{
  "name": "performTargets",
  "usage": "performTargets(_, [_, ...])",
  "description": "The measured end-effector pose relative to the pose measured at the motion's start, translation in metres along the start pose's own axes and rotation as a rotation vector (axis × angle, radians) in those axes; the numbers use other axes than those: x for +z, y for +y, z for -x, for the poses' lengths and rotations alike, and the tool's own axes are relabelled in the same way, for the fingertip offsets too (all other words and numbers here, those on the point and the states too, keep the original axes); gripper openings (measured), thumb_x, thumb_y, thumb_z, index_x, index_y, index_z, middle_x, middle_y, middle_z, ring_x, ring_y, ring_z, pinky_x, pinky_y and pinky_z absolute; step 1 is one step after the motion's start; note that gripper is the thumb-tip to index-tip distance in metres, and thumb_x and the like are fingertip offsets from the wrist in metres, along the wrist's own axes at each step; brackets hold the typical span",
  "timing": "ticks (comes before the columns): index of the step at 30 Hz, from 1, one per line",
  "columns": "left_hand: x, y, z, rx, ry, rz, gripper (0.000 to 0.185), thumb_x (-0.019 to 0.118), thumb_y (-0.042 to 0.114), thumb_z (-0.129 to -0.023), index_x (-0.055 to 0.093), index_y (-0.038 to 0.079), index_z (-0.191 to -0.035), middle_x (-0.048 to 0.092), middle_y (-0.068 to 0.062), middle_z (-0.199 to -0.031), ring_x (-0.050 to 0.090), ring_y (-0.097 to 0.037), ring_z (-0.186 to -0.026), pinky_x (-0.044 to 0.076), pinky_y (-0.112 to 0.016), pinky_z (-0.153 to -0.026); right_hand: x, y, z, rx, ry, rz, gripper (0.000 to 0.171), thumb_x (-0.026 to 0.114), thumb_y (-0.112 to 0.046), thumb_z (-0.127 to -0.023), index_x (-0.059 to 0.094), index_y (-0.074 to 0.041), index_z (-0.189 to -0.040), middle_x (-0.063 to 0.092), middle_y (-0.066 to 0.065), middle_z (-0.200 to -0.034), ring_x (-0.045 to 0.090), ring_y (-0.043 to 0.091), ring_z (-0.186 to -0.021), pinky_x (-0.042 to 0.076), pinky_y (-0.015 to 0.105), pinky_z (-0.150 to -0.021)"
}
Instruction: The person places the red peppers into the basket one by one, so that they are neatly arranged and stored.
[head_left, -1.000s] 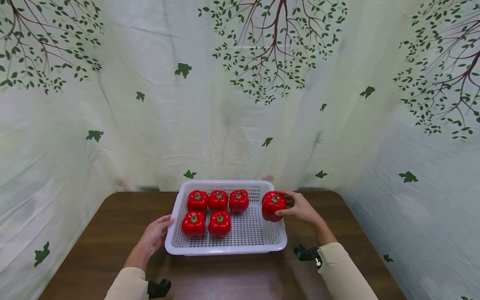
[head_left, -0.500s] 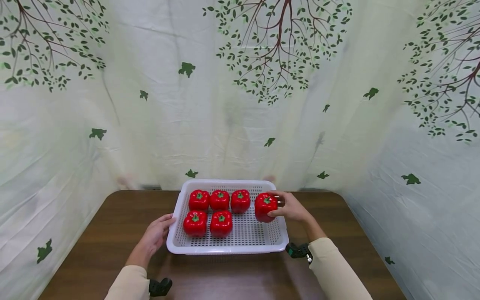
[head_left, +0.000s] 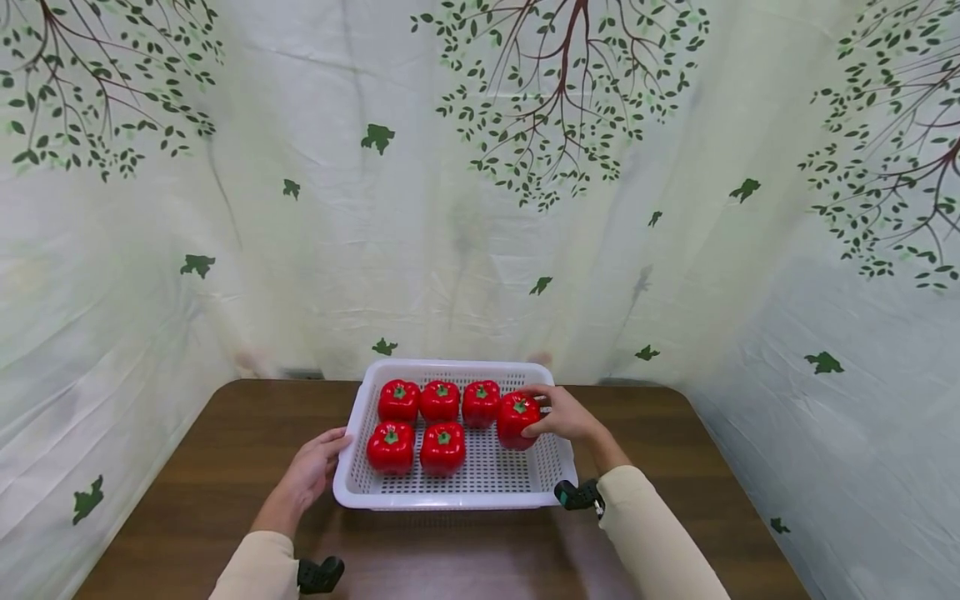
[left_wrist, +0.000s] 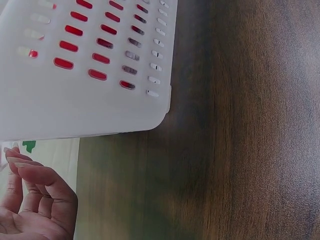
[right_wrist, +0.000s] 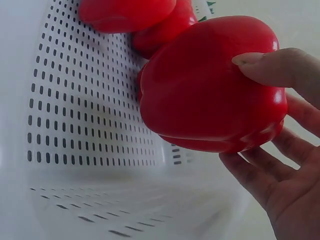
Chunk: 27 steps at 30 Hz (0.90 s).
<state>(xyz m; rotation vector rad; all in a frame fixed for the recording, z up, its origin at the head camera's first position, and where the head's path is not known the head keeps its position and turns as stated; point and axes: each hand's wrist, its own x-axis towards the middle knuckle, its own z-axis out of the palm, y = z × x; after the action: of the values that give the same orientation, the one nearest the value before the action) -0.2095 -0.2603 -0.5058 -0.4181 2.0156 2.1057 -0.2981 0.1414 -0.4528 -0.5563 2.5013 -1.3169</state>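
Note:
A white perforated plastic basket (head_left: 457,502) holds several red bell peppers with green stems. Two rows show: a back row with its middle pepper (head_left: 439,401), and a front row ending in one pepper (head_left: 442,448). My right hand (head_left: 566,414) grips another red bell pepper (head_left: 517,419) by its right side, thumb in front, fingers behind. That pepper is over the basket's right half, beside the back row's end; in the right wrist view it looks tilted and above the basket floor. My left hand (head_left: 315,467) holds the basket's left rim; in the left wrist view its fingers (left_wrist: 37,175) curl near the rim.
The basket stands on a dark brown wooden table (head_left: 187,483). Behind and on both sides hangs a pale curtain (head_left: 450,250) printed with branches and leaves. Black wrist devices (head_left: 320,575) sit on both forearms.
My right hand has carried its bell pepper leftward from the basket's right rim toward the back row's end, slightly nearer me. My left hand stays at the left rim.

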Motion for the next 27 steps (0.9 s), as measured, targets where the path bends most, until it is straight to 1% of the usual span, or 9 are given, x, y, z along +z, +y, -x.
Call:
performTargets(6, [-0.001,-0.001,-0.002,-0.006,0.005,0.003,0.055,0.055,0.033,-0.098,0.040,-0.001,-0.139,0.061,-0.007,-0.118,0.061,-0.021,-0.104,0.050,-0.050,-0.092,0.005,-0.001,-0.006,0.041,-0.013,0.016,0.072,0.083,-0.005,-0.071,0.051,-0.004,-0.136,0.053,0.014,-0.128,0.052,0.032,-0.111,0.055,0.043,-0.084])
performTargets(8, [-0.001,-0.001,-0.002,-0.005,0.004,0.006,0.056,0.056,0.033,-0.098,0.040,-0.001,-0.139,0.061,-0.006,-0.117,0.061,-0.021,-0.103,0.050,-0.050,-0.091,0.008,-0.001,-0.007,0.057,-0.022,0.026,0.072,0.083,-0.005,-0.071,0.051,-0.004,-0.135,0.053,0.014,-0.127,0.052,0.032,-0.111,0.055,0.043,-0.085])
performTargets(11, [-0.001,-0.001,-0.001,0.000,-0.002,0.008,0.056,0.056,0.033,-0.098,0.040,-0.001,-0.139,0.062,-0.006,-0.117,0.061,-0.020,-0.103,0.050,-0.050,-0.092,0.010,-0.002,-0.008,0.083,-0.027,0.041,0.068,0.083,-0.006,-0.070,0.056,-0.008,-0.132,0.055,0.012,-0.125,0.052,0.031,-0.110,0.055,0.043,-0.085])
performTargets(15, [-0.001,0.000,0.000,-0.002,0.008,0.004,0.056,0.056,0.033,-0.098,0.040,-0.001,-0.139,0.061,-0.007,-0.117,0.062,-0.020,-0.102,0.050,-0.050,-0.091,0.014,-0.001,-0.011,0.101,-0.040,0.046,0.066,0.084,-0.006,-0.069,0.058,-0.009,-0.130,0.056,0.011,-0.123,0.052,0.030,-0.109,0.055,0.043,-0.084])
performTargets(23, [0.000,0.003,0.002,-0.009,0.012,0.008,0.057,0.055,0.032,-0.098,0.039,-0.002,-0.141,0.056,-0.016,-0.128,0.057,-0.030,-0.114,0.046,-0.052,-0.097,0.022,-0.001,-0.016,0.143,-0.081,0.046,0.068,0.084,-0.005,-0.068,0.056,-0.008,-0.130,0.055,0.012,-0.125,0.052,0.032,-0.111,0.054,0.045,-0.086])
performTargets(24, [0.000,0.003,0.002,-0.007,0.004,0.006,0.057,0.054,0.032,-0.098,0.037,-0.002,-0.141,0.055,-0.017,-0.129,0.055,-0.031,-0.115,0.045,-0.052,-0.097,0.024,-0.002,-0.016,0.144,-0.084,0.048,0.069,0.084,-0.004,-0.067,0.056,-0.007,-0.130,0.055,0.013,-0.125,0.053,0.033,-0.111,0.054,0.046,-0.086])
performTargets(27, [0.000,0.003,0.002,-0.013,0.010,0.004,0.057,0.054,0.032,-0.098,0.038,-0.001,-0.141,0.055,-0.017,-0.128,0.055,-0.030,-0.113,0.047,-0.052,-0.095,0.029,-0.003,-0.016,0.156,-0.080,0.068,0.069,0.084,-0.004,-0.067,0.056,-0.007,-0.130,0.055,0.013,-0.124,0.052,0.033,-0.111,0.053,0.047,-0.086])
